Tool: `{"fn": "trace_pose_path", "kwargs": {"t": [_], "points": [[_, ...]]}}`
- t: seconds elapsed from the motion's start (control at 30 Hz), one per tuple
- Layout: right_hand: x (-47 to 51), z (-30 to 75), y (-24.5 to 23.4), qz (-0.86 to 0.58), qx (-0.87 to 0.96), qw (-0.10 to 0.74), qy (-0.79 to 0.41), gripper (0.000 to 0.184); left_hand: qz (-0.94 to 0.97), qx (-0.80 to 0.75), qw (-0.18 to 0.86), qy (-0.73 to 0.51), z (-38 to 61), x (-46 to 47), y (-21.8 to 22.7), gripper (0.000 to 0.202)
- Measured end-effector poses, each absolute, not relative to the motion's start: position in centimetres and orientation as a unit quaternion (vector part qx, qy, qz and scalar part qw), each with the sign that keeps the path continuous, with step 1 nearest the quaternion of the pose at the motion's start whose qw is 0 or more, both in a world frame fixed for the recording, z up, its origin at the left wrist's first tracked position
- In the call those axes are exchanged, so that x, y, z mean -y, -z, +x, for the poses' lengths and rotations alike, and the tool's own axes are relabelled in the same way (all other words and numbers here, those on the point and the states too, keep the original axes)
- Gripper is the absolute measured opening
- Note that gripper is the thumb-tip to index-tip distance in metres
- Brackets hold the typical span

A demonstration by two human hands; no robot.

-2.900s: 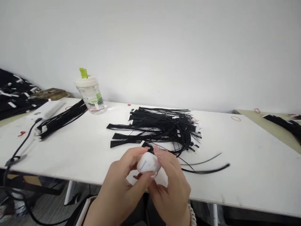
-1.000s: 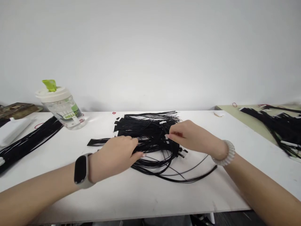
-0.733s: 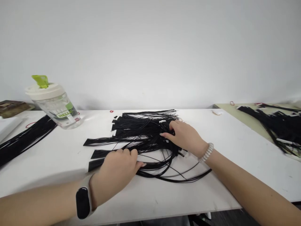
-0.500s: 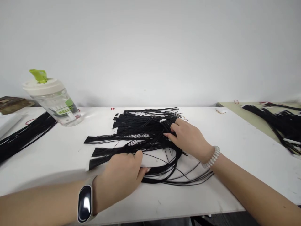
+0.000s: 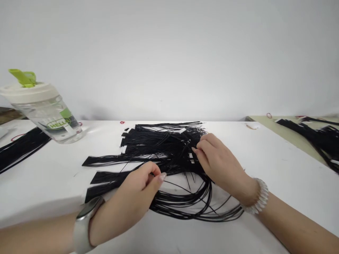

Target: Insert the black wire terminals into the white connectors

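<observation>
Black wires (image 5: 159, 141) lie in a tangled pile in front of me, several with flat black ends and a few white end pieces. My right hand (image 5: 222, 165) is pinched over the pile's right side, closed on a black wire bundle (image 5: 187, 135) with a white end (image 5: 182, 130). At the near side, my left hand (image 5: 134, 199) has thumb and forefinger brought together over the wires. What sits between those fingertips is too small to make out. Looped black wires (image 5: 185, 211) curve below and between both hands.
A clear cup (image 5: 57, 120) with a white lid and green spout stands at the left, beside another black bundle (image 5: 23, 146). More black wires (image 5: 312, 137) rest on a pale green surface (image 5: 265, 123) at the right. A white wall (image 5: 169, 63) rises behind the white table (image 5: 278, 165).
My left hand has left the looped bundle and moved up, its fingertips pinched together. The right hand has shifted slightly right, and the wire loops have spread apart. The view has shifted a little.
</observation>
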State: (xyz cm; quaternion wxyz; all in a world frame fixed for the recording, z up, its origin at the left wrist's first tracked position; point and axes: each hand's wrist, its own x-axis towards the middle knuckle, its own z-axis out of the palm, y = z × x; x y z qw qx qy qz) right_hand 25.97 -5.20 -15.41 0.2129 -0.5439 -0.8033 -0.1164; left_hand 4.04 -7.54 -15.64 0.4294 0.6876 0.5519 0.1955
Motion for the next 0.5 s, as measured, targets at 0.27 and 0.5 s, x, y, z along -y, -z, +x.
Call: {"fn": "trace_pose_path", "kwargs": {"t": [0.27, 0.5], "points": [[8.1, 24.5, 15.5, -0.405, 0.871, 0.238, 0.143, 0.004, 0.503, -0.539, 0.583, -0.343, 4.2, 7.5, 17.1, 0.038], [8.8, 23.6, 15.8, -0.356, 0.909, 0.169, 0.137, 0.014, 0.533, -0.545, 0.57, -0.307, 4.3, 7.5, 16.8, 0.041]]}}
